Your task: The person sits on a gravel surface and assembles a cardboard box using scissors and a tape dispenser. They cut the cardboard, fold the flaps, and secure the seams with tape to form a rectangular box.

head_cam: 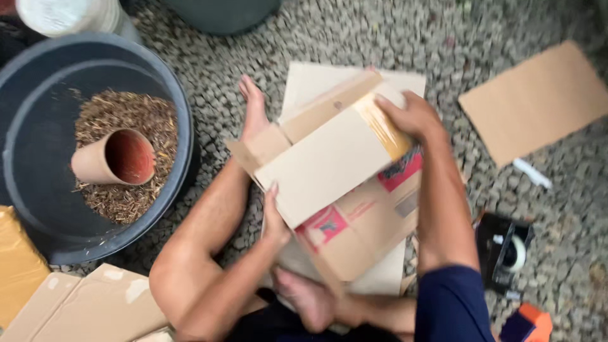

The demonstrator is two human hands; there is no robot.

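A person sits cross-legged on a pebbled floor [354, 38], holding a cardboard box [329, 161] over their lap near the middle of the view. The left hand [273, 218] grips the box's near lower edge at about 7 o'clock from its centre, thumb up against the plain panel, the fingers hidden behind the board. The right hand [411, 117] is curled over the far upper corner at about 2 o'clock, fingers closed down on a strip of glossy yellowish tape [383, 130] that wraps that end. The box is tilted, its long side running from lower left to upper right (motion blur softens the edges). Under it lie flattened cardboard sheets [373, 215] with red printed patches, resting on the person's legs and the floor.

At 9 o'clock sits a dark round tub [25, 209] with a bed of dry brown mulch [136, 117] and a terracotta pot [114, 158] lying on its side. At 2 o'clock a loose cardboard sheet [538, 98] lies flat, a white marker [532, 173] just beside it. At 4 o'clock stands a black tape dispenser [503, 250]. More cardboard [95, 307] lies at 8 o'clock.
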